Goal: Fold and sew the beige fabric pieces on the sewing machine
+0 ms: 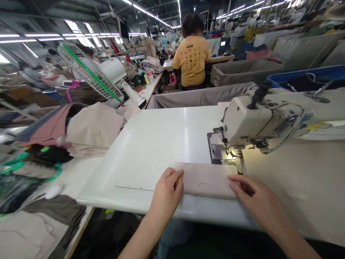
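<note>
The largest thing seen is the white worktable (151,144), spread beneath the sewing machine (248,115) and out to its left. The machine itself is stood upright on the tabletop, its needle area lit by a small light. Beyond the machine, a long bin (199,97) is draped in grey cloth. Farther beyond it and to its left, a person in a yellow shirt (192,59) is seen from behind. Well to the machine's left, a white fan with a green-edged guard (91,75) is tilted over, and nearer than the fan, still left of the machine, beige cloth is heaped in a pile (94,126).

Just in front of the machine, 1 pale pink fabric piece (206,180) is laid lengthwise on the tabletop, its far right part close to the needle area. A small rectangular mark is shown near its near edge. Its 2 ends are held by 2 bare hands. By the left hand (169,185), in front and to the left of the machine, the left end is pinched, with the fingers curled and nearly closed. By the right hand (252,190), directly in front of the machine, the right end is taken between thumb and index finger, their tips close together and the palm hollow. Under the needle area, a metal plate (217,153) is set into the tabletop.
</note>
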`<state>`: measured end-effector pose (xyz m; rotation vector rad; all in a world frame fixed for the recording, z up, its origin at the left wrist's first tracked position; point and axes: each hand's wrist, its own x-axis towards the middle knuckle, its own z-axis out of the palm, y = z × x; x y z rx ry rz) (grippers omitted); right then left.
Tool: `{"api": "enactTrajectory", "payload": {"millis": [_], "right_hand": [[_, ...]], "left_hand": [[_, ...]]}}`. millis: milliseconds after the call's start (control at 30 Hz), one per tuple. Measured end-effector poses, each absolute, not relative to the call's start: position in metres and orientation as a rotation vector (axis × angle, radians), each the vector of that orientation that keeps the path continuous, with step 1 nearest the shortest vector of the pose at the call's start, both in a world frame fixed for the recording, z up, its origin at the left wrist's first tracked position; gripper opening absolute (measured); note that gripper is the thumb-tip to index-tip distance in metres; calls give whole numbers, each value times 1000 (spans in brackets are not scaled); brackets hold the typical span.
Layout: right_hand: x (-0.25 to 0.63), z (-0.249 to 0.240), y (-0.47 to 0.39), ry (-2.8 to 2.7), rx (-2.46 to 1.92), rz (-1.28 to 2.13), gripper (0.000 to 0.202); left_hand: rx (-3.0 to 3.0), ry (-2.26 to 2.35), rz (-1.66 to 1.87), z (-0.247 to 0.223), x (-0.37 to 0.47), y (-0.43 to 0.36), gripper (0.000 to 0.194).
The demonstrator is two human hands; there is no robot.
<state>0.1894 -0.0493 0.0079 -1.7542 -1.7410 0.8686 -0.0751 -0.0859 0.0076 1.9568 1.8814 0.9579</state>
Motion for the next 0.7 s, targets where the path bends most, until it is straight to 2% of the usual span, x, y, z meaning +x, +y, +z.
{"api": "enactTrajectory", "payload": {"millis": [700], "right_hand": [[189, 12, -48, -1700, -1837, 924, 43]], "left_hand": [[1942, 1941, 857, 12, -75, -79, 29]]}}
